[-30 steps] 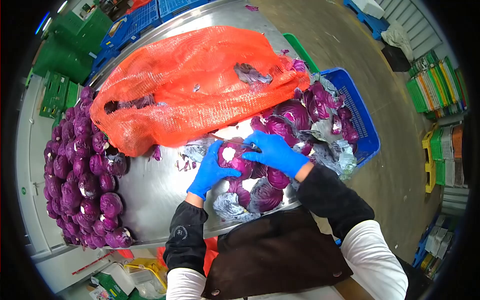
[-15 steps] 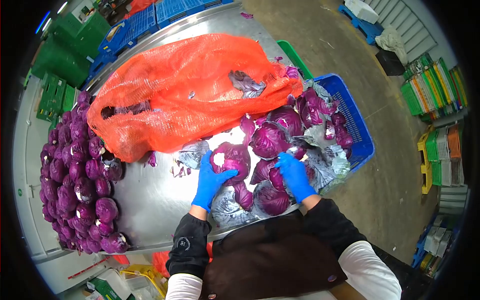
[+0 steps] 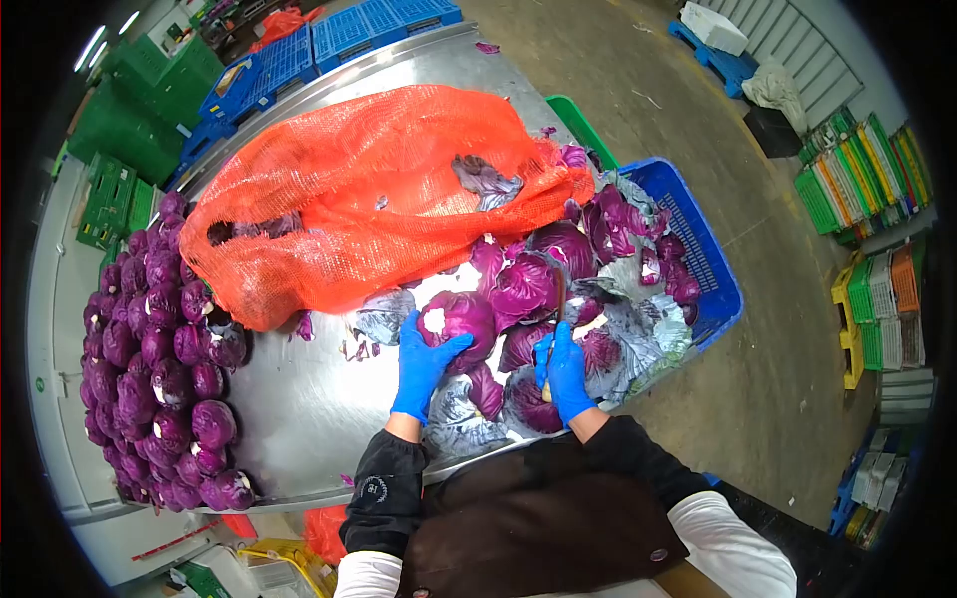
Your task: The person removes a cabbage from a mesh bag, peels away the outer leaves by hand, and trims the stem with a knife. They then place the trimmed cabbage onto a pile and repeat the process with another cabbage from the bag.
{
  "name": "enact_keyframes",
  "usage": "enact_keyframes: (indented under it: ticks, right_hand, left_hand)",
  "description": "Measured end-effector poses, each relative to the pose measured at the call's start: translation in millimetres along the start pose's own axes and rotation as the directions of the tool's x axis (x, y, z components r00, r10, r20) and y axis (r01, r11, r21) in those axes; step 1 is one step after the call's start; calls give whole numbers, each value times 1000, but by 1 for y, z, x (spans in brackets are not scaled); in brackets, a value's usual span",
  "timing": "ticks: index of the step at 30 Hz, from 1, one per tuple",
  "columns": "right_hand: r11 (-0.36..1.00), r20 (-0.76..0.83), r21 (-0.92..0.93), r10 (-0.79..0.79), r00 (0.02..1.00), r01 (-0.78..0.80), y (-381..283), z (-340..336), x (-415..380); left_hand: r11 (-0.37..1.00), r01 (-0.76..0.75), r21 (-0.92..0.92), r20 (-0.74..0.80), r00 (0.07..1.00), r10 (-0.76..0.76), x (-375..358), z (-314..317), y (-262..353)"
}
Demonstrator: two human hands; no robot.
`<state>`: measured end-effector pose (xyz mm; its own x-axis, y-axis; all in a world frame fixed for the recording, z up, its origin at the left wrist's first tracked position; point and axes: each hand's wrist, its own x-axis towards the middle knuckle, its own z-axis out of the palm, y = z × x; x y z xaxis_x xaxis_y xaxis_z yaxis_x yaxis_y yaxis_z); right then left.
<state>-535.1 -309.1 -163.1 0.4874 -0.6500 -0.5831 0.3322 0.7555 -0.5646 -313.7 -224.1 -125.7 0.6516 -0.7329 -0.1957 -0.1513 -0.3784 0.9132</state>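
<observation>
My left hand, in a blue glove, grips the left side of a purple cabbage head with a pale cut stem. To its right my right hand, also gloved, is closed round a knife; the blade points away from me over the loose leaves. Around both hands lie purple leaves and dull outer leaves on the metal table. Behind them is a red mesh bag with a dark leaf on top.
Many cabbages are piled at the table's left end. A blue crate with leaves stands at the right edge, a green crate behind it. Blue pallets lie beyond the table. Stacked crates stand across the floor.
My right hand has moved slightly left and down and now holds a knife upright in view. My left hand stays at the same cabbage. The view has shifted slightly.
</observation>
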Motion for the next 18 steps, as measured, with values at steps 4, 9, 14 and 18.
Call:
enact_keyframes:
  ticks: [4, 9, 14, 18]
  right_hand:
    - [186, 357, -754, -690, 630, 630, 1, 50, 8]
    - [686, -33, -727, -62, 998, 19, -14, 77, 26]
    - [680, 28, -706, -251, 967, 197, -2, 60, 24]
    - [792, -65, -600, -184, 981, 109, 3, 40, 28]
  left_hand:
    - [1000, -11, 6, 5, 1000, 11, -10, -1, 3]
    - [907, -244, 344, -124, 945, 302, -21, 12, 19]
    - [668, -252, 701, 2, 936, 351, -31, 23, 59]
    - [970, -192, 148, -129, 969, 211, -6, -13, 27]
